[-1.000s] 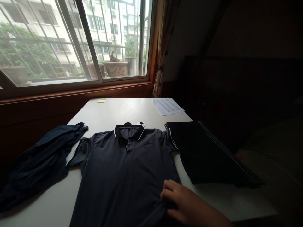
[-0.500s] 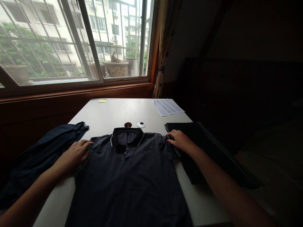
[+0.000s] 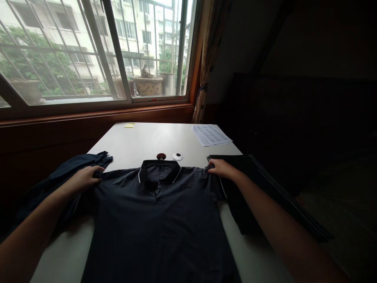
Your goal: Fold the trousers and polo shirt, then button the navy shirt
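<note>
A dark polo shirt lies spread front side up on the white table, its collar with white trim toward the window. My left hand pinches the shirt at the shoulder on the left, fingers closed on the cloth. At the opposite shoulder, my right hand also has its fingers closed on the fabric. The left sleeve hangs partly hidden under my left forearm. The shirt's lower end runs out of view at the bottom.
Crumpled dark blue cloth lies at the table's left edge. On the right is a folded dark garment with white stripes. Papers, a yellow sticky note and a white ring rest on the white table. A barred window stands behind.
My left hand has moved outward to the left and closed on the shirt's shoulder, drawing that side wider. My right hand has stayed at its shoulder, gripping the cloth.
</note>
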`<state>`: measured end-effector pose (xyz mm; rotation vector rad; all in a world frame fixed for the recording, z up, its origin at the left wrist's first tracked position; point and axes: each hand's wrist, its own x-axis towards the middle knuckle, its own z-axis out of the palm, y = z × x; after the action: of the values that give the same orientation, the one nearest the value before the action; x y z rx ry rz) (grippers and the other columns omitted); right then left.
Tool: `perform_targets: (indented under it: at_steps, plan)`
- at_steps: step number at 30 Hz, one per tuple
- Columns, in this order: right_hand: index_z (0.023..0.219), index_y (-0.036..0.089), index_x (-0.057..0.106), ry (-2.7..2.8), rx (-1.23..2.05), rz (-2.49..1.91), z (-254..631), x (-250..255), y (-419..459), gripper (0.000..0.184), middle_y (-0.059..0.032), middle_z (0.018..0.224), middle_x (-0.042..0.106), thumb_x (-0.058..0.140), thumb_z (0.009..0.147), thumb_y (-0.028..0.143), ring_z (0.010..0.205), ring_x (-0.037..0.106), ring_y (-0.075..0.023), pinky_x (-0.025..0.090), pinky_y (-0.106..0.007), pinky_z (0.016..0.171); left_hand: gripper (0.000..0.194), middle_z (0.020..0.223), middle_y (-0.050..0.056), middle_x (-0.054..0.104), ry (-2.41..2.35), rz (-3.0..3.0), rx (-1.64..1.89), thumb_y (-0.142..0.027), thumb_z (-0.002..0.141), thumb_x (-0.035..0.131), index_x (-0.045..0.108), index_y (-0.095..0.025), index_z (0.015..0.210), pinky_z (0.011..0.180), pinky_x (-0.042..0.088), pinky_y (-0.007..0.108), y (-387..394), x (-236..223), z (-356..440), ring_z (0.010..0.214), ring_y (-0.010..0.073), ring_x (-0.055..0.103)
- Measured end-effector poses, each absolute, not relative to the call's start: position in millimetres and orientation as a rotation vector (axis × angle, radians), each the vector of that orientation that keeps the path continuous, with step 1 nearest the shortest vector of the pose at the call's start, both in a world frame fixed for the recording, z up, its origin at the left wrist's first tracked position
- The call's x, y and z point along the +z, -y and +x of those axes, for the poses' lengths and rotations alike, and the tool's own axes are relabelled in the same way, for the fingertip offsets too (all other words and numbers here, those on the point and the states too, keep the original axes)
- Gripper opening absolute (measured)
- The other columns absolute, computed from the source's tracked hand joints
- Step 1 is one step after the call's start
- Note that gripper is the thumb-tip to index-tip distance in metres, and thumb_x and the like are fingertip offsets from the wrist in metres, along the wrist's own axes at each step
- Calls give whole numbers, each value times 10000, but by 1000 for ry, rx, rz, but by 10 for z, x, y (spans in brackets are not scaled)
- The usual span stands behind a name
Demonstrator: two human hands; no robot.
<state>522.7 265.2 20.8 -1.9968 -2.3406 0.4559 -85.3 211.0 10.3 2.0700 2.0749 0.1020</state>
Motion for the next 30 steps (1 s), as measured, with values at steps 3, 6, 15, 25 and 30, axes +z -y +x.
perform_targets:
  at_steps: [3, 6, 15, 25, 30]
  plan:
    - [1140, 186, 636, 2235, 434, -2000, 5245, 232, -2718, 298, -58, 1095, 699, 607, 854, 264, 974, 638, -185, 461, -216, 779, 465, 1084, 89, 627, -2261, 2060, 163, -397, 822, 532, 634, -172, 1215, 928, 455, 339, -2027, 202, -1035, 1041, 279, 593]
    - [1241, 193, 577, 2174, 381, -2049, 5224, 206, -2750, 369, -79, 1185, 659, 566, 877, 248, 1014, 633, -189, 467, -217, 791, 445, 1137, 94, 569, -2350, 2026, 119, -402, 861, 517, 612, -200, 1246, 835, 468, 330, -1931, 167, -1142, 988, 269, 594]
    - [1189, 188, 635, 2290, 229, -2315, 5131, 206, -2430, 353, -203, 1155, 610, 504, 869, 117, 948, 677, -330, 479, -397, 777, 414, 1160, 146, 557, -2366, 2133, -185, -285, 855, 512, 630, -253, 1250, 816, 455, 483, -1760, 146, -715, 1020, 361, 524]
    - [1119, 147, 690, 2375, 126, -2240, 4910, 319, -2400, 270, -231, 1210, 606, 530, 903, 145, 1160, 570, -392, 439, -513, 919, 604, 1247, 139, 652, -1933, 2198, 280, -457, 789, 541, 586, -176, 1322, 1016, 440, 406, -2449, -157, -82, 1163, 320, 592]
    - [1229, 257, 658, 2462, 282, -1884, 4503, 91, -2633, 331, -103, 1258, 610, 640, 912, 352, 1185, 562, -251, 418, -323, 992, 589, 1006, 100, 738, -1881, 2075, 332, -454, 722, 598, 624, -167, 1235, 879, 510, 349, -2689, -254, 87, 982, 286, 680]
